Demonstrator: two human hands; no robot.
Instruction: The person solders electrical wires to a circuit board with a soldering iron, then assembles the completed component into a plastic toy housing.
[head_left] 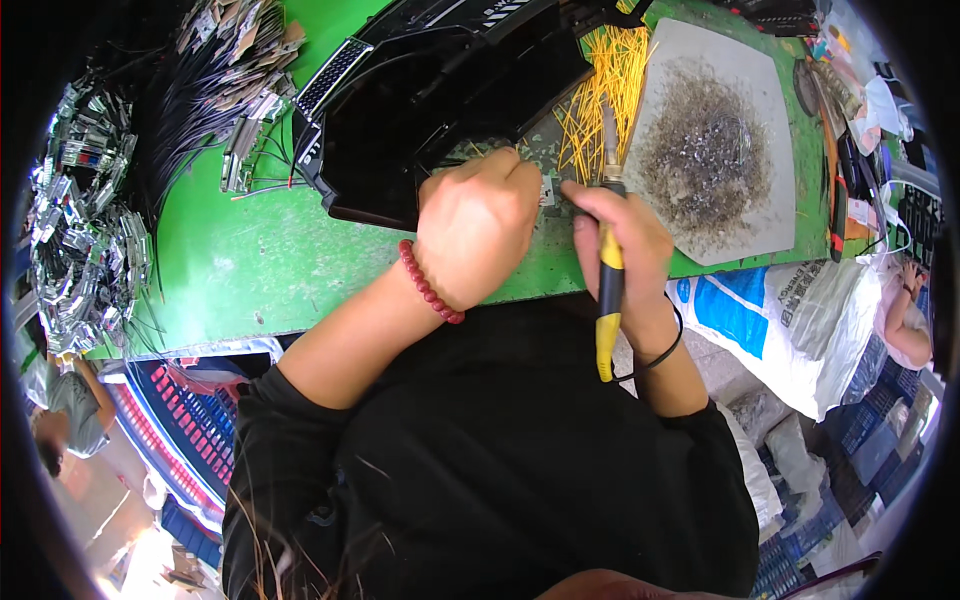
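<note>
My left hand (482,225), with a red bead bracelet at the wrist, is closed above the green bench beside a black plastic housing (390,130). Its fingertips are hidden, so what they grip does not show. A small silvery piece (547,190) shows between my two hands, right beside the left fingers. My right hand (635,240) is wrapped round a yellow and black soldering iron (610,270). The iron's metal end points away from me, over a pile of thin yellow sticks or wires (605,100).
Right of the iron lies a pale board (780,190) covered with dark crumbs and scraps. Metal-ended cables (85,220) and black leads with connectors (235,50) pile up at left. Tools (840,190) line the right edge. A white sack (800,320) stands below the bench.
</note>
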